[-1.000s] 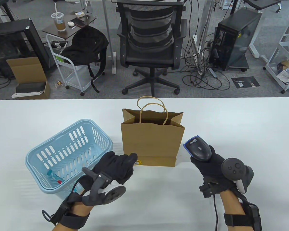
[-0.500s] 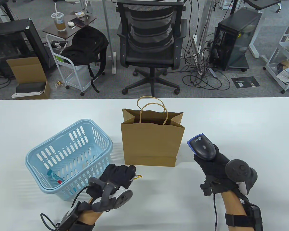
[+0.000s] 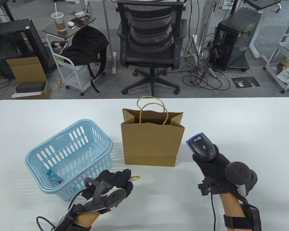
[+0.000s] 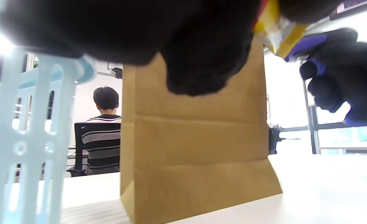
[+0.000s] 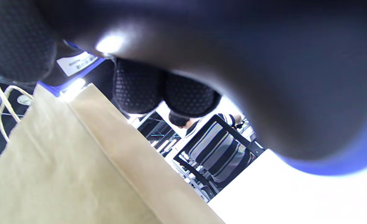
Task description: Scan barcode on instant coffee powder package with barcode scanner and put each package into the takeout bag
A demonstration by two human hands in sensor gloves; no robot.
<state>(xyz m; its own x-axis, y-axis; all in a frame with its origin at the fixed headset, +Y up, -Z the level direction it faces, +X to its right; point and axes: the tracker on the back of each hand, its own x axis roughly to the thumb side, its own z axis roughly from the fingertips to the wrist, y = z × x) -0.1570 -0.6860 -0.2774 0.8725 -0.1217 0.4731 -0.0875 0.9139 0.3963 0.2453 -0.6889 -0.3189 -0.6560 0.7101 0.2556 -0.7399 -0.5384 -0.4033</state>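
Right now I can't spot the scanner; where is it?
In the table view, the barcode scanner is gripped in the right hand, right of the paper bag.

The left hand (image 3: 115, 181) covers most of the coffee package (image 3: 134, 178); the takeout bag (image 3: 152, 142) hides its contents.

1 bag (image 3: 151, 142), 1 basket (image 3: 38, 163), 1 scanner (image 3: 202, 146)
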